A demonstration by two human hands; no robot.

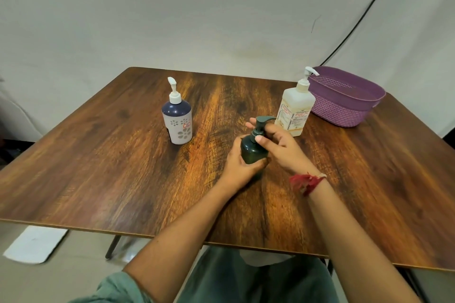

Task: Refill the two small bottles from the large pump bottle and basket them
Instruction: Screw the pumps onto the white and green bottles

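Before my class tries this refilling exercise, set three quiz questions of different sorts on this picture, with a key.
1. Fill the gap: the left-hand grip holds the dark green bottle by its body, while the right-hand grip is on its ____.
2. Which bottle stands right beside the purple basket? A: the large white pump bottle. B: the floral bottle. C: the dark green bottle.
3. True or false: the dark green bottle lies inside the purple basket.

Key: 1 pump; 2 A; 3 false.
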